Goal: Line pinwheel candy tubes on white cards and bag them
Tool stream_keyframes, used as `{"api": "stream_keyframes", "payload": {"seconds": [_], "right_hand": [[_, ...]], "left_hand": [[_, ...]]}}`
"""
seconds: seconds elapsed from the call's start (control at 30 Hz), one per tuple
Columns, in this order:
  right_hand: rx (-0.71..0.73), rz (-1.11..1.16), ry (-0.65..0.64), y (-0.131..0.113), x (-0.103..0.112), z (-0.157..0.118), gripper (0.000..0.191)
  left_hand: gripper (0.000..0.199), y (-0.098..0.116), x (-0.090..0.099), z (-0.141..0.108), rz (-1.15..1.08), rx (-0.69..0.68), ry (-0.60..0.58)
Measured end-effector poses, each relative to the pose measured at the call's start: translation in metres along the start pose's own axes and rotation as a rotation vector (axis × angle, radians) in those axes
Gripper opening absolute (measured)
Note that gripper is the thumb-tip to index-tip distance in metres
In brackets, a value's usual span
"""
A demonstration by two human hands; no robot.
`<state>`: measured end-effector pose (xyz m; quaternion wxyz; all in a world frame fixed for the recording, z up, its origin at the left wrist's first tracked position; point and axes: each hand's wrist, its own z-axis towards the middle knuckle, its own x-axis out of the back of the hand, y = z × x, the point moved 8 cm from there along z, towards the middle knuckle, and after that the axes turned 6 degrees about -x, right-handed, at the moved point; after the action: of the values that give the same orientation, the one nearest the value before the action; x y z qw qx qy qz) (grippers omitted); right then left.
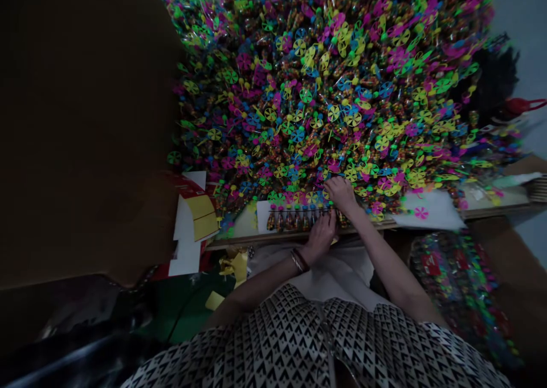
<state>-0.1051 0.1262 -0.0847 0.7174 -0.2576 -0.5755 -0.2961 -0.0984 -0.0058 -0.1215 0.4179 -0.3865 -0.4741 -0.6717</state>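
A row of small clear bottles point(297, 221), filled with multicoloured beads or candies and topped with bright pinwheels, stands side by side along a dark strip point(299, 209) at the table's front edge. At the row's right end, my left hand point(321, 235) has its fingers closed together against a bottle's lower part. Just above, my right hand point(341, 194) is curled over the pinwheel end, with its fingertips partly hidden. Both hands seem to grip a pinwheel bottle there. A bracelet point(299, 260) circles my left wrist.
A big heap of pinwheel bottles point(307, 103) covers the table behind my hands. A large brown carton point(85, 126) blocks the left side. White and yellow card pieces point(200, 217) lie beside it. Packed bags of bottles point(453, 280) sit low on the right. A white sheet point(431, 210) overlaps the table edge.
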Motion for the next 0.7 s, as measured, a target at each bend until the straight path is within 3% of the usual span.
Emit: {"api": "stream_keyframes", "payload": {"seconds": [0.27,0.37,0.47,0.6,0.7], "right_hand": [[0.070,-0.059,-0.081,-0.007,-0.006,0.004,0.028],[-0.002,0.089,-0.018,0.001,0.004,0.007,0.030],[-0.081,0.342,0.092,0.001,0.021,0.015,0.032],[-0.064,0.607,-0.003,-0.039,0.016,0.040,0.032],[-0.175,0.672,-0.083,-0.061,0.001,0.062,0.033]], "left_hand": [[0.053,-0.007,-0.002,0.004,-0.128,0.036,0.000],[0.052,-0.010,0.009,0.001,-0.204,0.015,0.003],[0.051,-0.018,0.033,-0.004,-0.310,-0.037,0.051],[0.033,-0.061,0.070,-0.009,-0.378,0.079,0.220],[0.028,-0.103,0.091,-0.014,-0.359,0.202,0.332]]}}
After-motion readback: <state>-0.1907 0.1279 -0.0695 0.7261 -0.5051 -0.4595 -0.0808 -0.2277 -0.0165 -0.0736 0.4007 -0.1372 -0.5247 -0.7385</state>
